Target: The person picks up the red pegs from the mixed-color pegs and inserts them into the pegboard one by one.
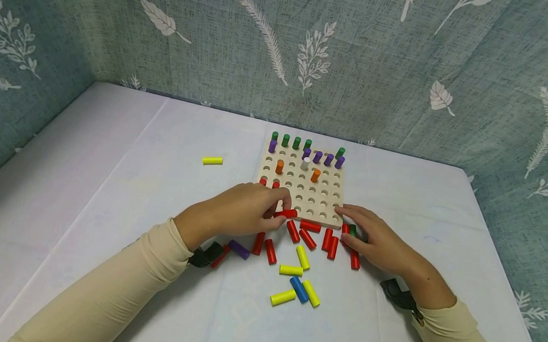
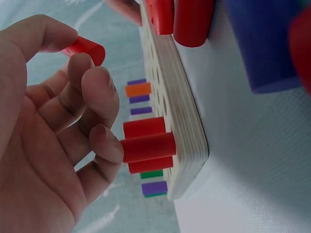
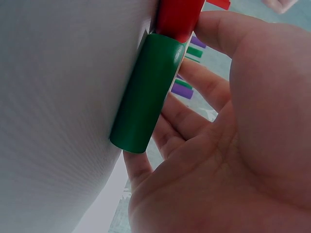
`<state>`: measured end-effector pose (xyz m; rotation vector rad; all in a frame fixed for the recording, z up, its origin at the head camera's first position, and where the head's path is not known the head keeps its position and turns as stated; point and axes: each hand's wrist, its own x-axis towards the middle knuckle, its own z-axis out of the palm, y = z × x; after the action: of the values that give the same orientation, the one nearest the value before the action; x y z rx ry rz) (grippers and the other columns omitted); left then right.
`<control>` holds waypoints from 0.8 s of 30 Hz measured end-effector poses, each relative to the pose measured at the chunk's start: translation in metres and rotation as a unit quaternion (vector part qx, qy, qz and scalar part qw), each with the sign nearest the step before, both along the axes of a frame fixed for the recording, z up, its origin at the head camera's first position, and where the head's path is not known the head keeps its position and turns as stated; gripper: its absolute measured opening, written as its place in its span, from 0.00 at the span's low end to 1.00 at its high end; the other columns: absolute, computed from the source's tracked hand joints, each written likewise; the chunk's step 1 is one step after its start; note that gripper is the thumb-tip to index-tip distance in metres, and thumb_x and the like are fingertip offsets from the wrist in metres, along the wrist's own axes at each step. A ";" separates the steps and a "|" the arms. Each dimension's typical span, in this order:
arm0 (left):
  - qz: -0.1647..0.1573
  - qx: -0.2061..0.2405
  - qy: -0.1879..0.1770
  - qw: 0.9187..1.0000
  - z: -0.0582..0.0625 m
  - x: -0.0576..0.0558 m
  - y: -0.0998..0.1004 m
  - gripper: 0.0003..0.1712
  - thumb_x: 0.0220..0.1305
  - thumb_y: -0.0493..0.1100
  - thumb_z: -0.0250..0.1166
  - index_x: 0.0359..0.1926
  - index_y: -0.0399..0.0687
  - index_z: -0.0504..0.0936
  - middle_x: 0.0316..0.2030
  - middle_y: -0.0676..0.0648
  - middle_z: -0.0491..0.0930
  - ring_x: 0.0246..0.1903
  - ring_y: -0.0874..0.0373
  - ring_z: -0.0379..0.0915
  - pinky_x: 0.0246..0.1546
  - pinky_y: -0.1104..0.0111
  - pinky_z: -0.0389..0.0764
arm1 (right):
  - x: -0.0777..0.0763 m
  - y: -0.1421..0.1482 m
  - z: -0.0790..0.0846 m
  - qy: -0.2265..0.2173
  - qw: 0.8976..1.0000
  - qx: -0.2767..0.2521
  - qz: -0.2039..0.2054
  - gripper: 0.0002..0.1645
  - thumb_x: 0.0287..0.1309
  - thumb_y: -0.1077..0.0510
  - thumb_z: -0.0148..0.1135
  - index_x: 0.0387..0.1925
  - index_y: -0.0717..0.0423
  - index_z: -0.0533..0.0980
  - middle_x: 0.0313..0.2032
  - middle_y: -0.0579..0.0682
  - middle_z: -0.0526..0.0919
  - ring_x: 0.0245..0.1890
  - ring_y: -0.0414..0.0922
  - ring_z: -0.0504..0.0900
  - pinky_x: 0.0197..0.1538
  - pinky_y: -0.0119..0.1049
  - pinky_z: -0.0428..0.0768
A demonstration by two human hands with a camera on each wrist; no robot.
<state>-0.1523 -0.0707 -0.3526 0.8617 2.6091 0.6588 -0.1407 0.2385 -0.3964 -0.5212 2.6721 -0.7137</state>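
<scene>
Near the centre of the frame, the left hand (image 1: 241,208) is pinching a red peg (image 1: 290,213) between thumb and index finger, its other fingers curling loosely. That peg is lying nearly level over the near left edge of a wooden pegboard (image 1: 330,199), which is sitting just right of centre. In the left wrist view, three standing red pegs (image 2: 150,148) are rising from the board beside the little finger (whether fingertip and peg are touching, I cannot tell).

Right of the board, the right hand (image 1: 382,243) is resting half open, gripping nothing; its index finger is reaching the board's right edge. Its thumb is hanging close by a loose red peg and a loose green peg (image 3: 148,94), which are lying end to end.

Toward the board's far side, green pegs (image 1: 286,140) and purple pegs (image 1: 328,160) are standing in rows, while a white peg (image 1: 305,163) and two orange pegs (image 1: 315,175) are standing nearer its middle. Below the board, more red pegs (image 1: 293,231) are lying scattered, with a loose purple peg (image 1: 239,249) resting left of them. At lower centre, a blue peg (image 1: 299,289) is lying between two of four yellow pegs (image 1: 291,270); another yellow peg (image 1: 212,161) is lying alone left of the board.
</scene>
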 end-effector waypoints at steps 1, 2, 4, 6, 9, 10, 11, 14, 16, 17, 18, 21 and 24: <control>0.000 0.000 0.001 1.000 0.000 0.000 0.000 0.12 0.67 0.49 0.65 0.48 0.55 0.77 0.20 0.54 0.74 0.21 0.62 0.69 0.24 0.70 0.68 | 0.000 0.000 0.000 0.000 1.000 0.001 0.000 0.37 0.66 0.53 0.63 0.73 0.42 0.63 0.73 0.58 0.63 0.73 0.62 0.59 0.68 0.66 0.63; -0.001 0.000 0.001 1.000 0.000 0.000 0.000 0.12 0.67 0.48 0.65 0.48 0.55 0.77 0.20 0.55 0.73 0.21 0.63 0.69 0.24 0.70 0.68 | -0.001 0.000 0.000 -0.001 1.000 0.001 0.000 0.37 0.66 0.53 0.63 0.74 0.42 0.63 0.73 0.57 0.63 0.73 0.62 0.59 0.68 0.66 0.63; -0.001 0.001 0.003 1.000 0.000 0.000 0.000 0.12 0.67 0.48 0.65 0.48 0.55 0.77 0.20 0.55 0.73 0.21 0.63 0.68 0.24 0.70 0.67 | -0.001 0.000 -0.001 -0.003 1.000 0.002 -0.001 0.37 0.66 0.53 0.63 0.74 0.42 0.63 0.73 0.57 0.62 0.74 0.62 0.58 0.68 0.65 0.63; -0.001 0.001 0.006 1.000 -0.001 0.000 -0.001 0.11 0.67 0.48 0.65 0.48 0.55 0.77 0.20 0.55 0.73 0.20 0.63 0.68 0.24 0.70 0.67 | -0.001 0.000 -0.001 -0.003 1.000 0.003 0.000 0.37 0.66 0.53 0.63 0.74 0.42 0.63 0.73 0.57 0.62 0.74 0.62 0.58 0.68 0.66 0.63; -0.001 0.001 0.007 1.000 -0.001 0.000 0.000 0.11 0.67 0.48 0.65 0.48 0.55 0.77 0.20 0.55 0.73 0.20 0.63 0.68 0.24 0.70 0.67 | -0.001 0.000 -0.001 -0.003 1.000 0.004 -0.001 0.37 0.66 0.52 0.63 0.74 0.41 0.63 0.73 0.57 0.62 0.74 0.61 0.58 0.68 0.66 0.63; -0.001 0.001 0.006 1.000 -0.001 0.000 0.000 0.11 0.67 0.48 0.65 0.48 0.55 0.77 0.20 0.55 0.73 0.20 0.63 0.68 0.24 0.70 0.67 | -0.001 0.000 -0.001 -0.003 1.000 0.004 -0.001 0.37 0.66 0.52 0.63 0.74 0.41 0.63 0.73 0.57 0.62 0.74 0.61 0.59 0.68 0.66 0.63; -0.001 0.001 0.005 1.000 -0.001 0.000 0.000 0.11 0.67 0.48 0.65 0.48 0.55 0.77 0.20 0.55 0.73 0.21 0.63 0.68 0.24 0.70 0.67 | -0.001 0.001 -0.001 -0.003 1.000 0.004 -0.001 0.37 0.66 0.52 0.63 0.74 0.41 0.63 0.73 0.57 0.63 0.73 0.61 0.59 0.68 0.66 0.64; -0.001 0.000 0.002 1.000 0.000 0.000 0.000 0.11 0.67 0.49 0.65 0.48 0.55 0.77 0.20 0.54 0.73 0.21 0.62 0.68 0.24 0.70 0.67 | -0.001 0.000 -0.001 -0.003 1.000 0.005 -0.001 0.37 0.66 0.52 0.63 0.74 0.41 0.63 0.73 0.57 0.63 0.73 0.61 0.59 0.67 0.65 0.64; -0.001 -0.001 0.001 1.000 0.000 0.000 0.000 0.11 0.67 0.49 0.65 0.48 0.55 0.77 0.20 0.54 0.73 0.20 0.62 0.69 0.24 0.70 0.67 | -0.001 0.000 -0.001 -0.003 1.000 0.005 -0.001 0.37 0.66 0.52 0.63 0.74 0.41 0.63 0.73 0.57 0.63 0.73 0.61 0.59 0.67 0.65 0.64; 0.000 -0.002 0.001 1.000 0.000 0.000 0.000 0.12 0.67 0.49 0.65 0.48 0.55 0.77 0.20 0.54 0.73 0.20 0.62 0.69 0.24 0.70 0.67 | -0.001 0.000 -0.001 -0.003 1.000 0.006 -0.001 0.37 0.66 0.52 0.63 0.74 0.41 0.63 0.73 0.57 0.63 0.73 0.61 0.59 0.67 0.65 0.64; 0.000 -0.003 0.001 1.000 0.000 0.000 0.000 0.12 0.67 0.49 0.66 0.48 0.55 0.77 0.20 0.54 0.73 0.21 0.62 0.69 0.24 0.70 0.67 | -0.001 0.000 -0.001 -0.003 1.000 0.005 -0.001 0.37 0.66 0.52 0.63 0.74 0.41 0.63 0.73 0.57 0.63 0.73 0.61 0.59 0.67 0.65 0.65; 0.001 -0.006 -0.001 1.000 -0.001 0.000 0.001 0.12 0.67 0.49 0.65 0.48 0.55 0.77 0.20 0.54 0.73 0.20 0.62 0.69 0.24 0.70 0.67 | -0.001 0.000 0.000 -0.003 1.000 0.003 0.001 0.37 0.66 0.53 0.63 0.74 0.41 0.63 0.73 0.57 0.63 0.73 0.61 0.59 0.67 0.65 0.64; 0.001 -0.009 -0.002 1.000 -0.002 0.000 0.001 0.12 0.67 0.49 0.65 0.48 0.56 0.76 0.20 0.54 0.73 0.20 0.62 0.70 0.23 0.70 0.67 | -0.001 0.000 0.000 -0.004 1.000 0.002 0.000 0.37 0.66 0.53 0.63 0.74 0.42 0.63 0.73 0.57 0.62 0.74 0.61 0.59 0.68 0.65 0.64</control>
<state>-0.1526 -0.0693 -0.3550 0.8524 2.6083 0.6352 -0.1416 0.2389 -0.3963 -0.5172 2.6652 -0.7080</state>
